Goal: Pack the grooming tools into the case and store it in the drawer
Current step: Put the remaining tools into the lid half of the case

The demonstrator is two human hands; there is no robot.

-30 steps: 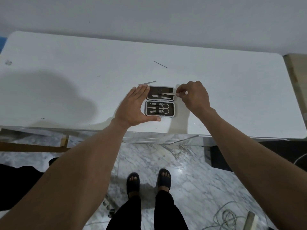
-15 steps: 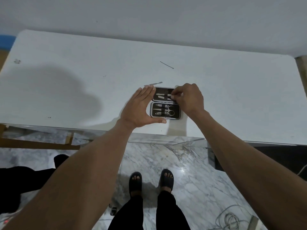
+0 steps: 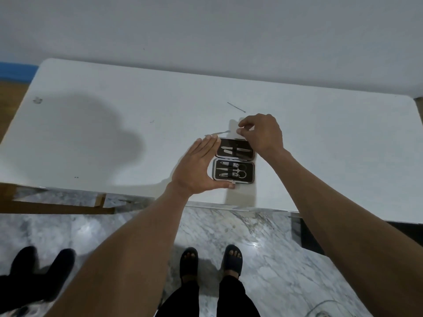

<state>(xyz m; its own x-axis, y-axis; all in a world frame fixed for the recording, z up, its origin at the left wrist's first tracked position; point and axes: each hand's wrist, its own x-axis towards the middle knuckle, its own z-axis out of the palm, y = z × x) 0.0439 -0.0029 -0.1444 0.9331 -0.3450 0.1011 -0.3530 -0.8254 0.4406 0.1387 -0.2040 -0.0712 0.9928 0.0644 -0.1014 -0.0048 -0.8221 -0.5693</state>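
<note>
Here, unlabelled open case [image 3: 234, 166] between hands.

A white table [image 3: 114, 138] with rounded far corners is standing against a pale wall. An open grooming case [image 3: 234, 163] is lying flat on it, close to the near edge and a little right of the middle, its two halves one behind the other. A thin metal tool [image 3: 218, 134] is lying on the table just behind the case. Another thin tool [image 3: 236, 107] is lying further toward the far edge. A small grey mark [image 3: 37, 100] is showing near the far left corner.
</note>
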